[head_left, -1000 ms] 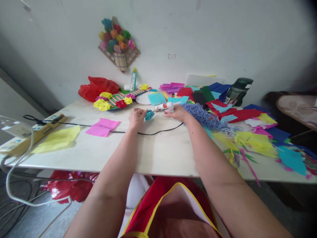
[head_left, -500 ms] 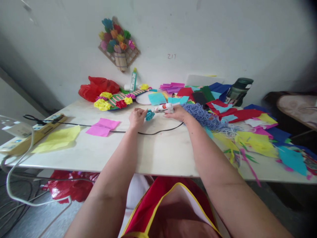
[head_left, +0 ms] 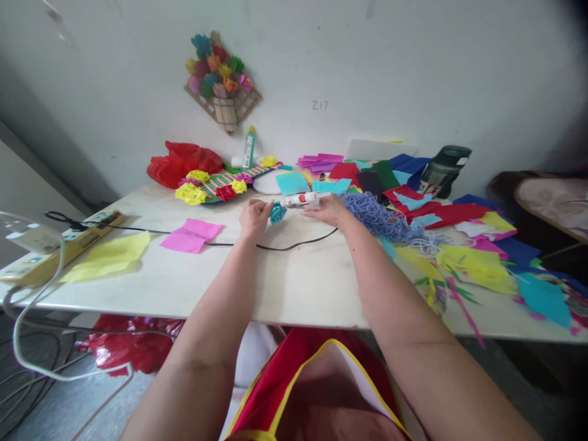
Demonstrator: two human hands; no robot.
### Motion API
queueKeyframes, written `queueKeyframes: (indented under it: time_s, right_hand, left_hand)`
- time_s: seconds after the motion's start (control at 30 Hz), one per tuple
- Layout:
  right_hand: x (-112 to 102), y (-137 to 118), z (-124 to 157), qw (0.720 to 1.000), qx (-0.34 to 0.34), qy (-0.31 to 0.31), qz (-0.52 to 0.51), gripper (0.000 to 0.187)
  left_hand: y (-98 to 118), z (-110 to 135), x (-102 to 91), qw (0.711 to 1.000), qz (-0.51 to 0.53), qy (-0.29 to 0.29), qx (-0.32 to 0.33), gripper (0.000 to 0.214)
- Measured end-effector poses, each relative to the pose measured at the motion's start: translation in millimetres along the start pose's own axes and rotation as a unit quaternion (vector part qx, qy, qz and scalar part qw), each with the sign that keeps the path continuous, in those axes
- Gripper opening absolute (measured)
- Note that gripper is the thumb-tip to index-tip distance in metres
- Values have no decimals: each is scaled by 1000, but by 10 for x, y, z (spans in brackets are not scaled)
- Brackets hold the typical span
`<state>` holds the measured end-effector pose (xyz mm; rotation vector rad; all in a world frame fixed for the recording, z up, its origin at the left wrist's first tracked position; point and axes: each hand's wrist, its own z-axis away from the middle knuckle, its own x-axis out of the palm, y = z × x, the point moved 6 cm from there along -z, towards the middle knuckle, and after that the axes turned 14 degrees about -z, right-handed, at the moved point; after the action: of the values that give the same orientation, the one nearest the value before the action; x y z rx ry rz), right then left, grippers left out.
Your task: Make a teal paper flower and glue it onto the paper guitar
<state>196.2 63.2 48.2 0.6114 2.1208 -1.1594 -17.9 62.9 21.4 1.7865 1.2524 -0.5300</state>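
Above the middle of the table, my left hand (head_left: 255,219) pinches a small crumpled teal paper flower (head_left: 278,213) between thumb and fingers. My right hand (head_left: 327,211) is wrapped round a white hot glue gun (head_left: 298,199) with a red-orange marking, pointing left. Its nozzle end lies close by the flower and my left fingertips; whether they touch I cannot tell. A thin black cord (head_left: 285,248) runs over the table from my right hand towards the left. Left of my left hand lies a creased pink paper square (head_left: 192,236).
A board with paper flowers (head_left: 220,184) lies at the back left, by a red plastic bag (head_left: 184,164) and a glue tube (head_left: 248,149). At right are tangled blue yarn (head_left: 381,214), coloured paper scraps (head_left: 478,266) and a dark bottle (head_left: 445,171). A power strip (head_left: 68,248) sits at the left edge.
Both hands keep almost the same place and hold. The glue gun looks slightly turned in my right hand; the whole view has shifted very little.
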Motion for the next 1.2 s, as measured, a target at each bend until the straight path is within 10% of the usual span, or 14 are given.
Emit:
queueKeyframes:
  time_s: [0.8, 1.2]
  right_hand:
    - [-20, 123, -4, 993, 14, 33, -110, 28]
    - [142, 109, 38, 994, 37, -65, 83, 40]
  left_hand:
    - [-133, -47, -30, 998, 23, 31, -44, 38]
    - [-403, -92, -89, 974, 160, 104, -126, 47]
